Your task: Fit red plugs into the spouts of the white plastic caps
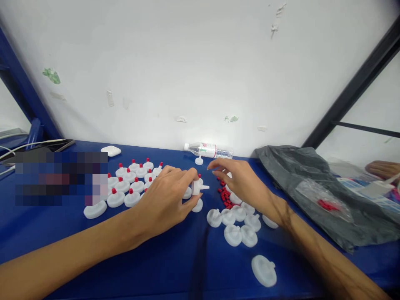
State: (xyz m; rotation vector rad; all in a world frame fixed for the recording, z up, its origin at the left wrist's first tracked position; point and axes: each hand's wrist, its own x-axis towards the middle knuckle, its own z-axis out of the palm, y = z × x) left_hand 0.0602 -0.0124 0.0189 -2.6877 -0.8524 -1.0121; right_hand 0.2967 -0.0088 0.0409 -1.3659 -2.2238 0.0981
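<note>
My left hand point(170, 193) pinches a white plastic nozzle cap point(196, 187) by its round base, its bare spout pointing right. My right hand point(239, 177) hovers just right of it, fingers curved and apart, with nothing visible between them. Below my right hand lies a pile of small red tip caps point(225, 198). Several bare white nozzle caps point(233, 235) lie nearer to me on the right. On the left stand several white nozzle caps with red tips point(131, 197), partly hidden by my left hand.
A clear plastic bottle point(208, 150) lies along the wall, with a single nozzle cap point(199, 160) before it. On the right, a grey plastic bag point(293, 175) carries a clear bag of red pieces point(325, 200). A white rounded object point(111, 151) sits at the back left. Another person's hand point(383, 171) shows at far right.
</note>
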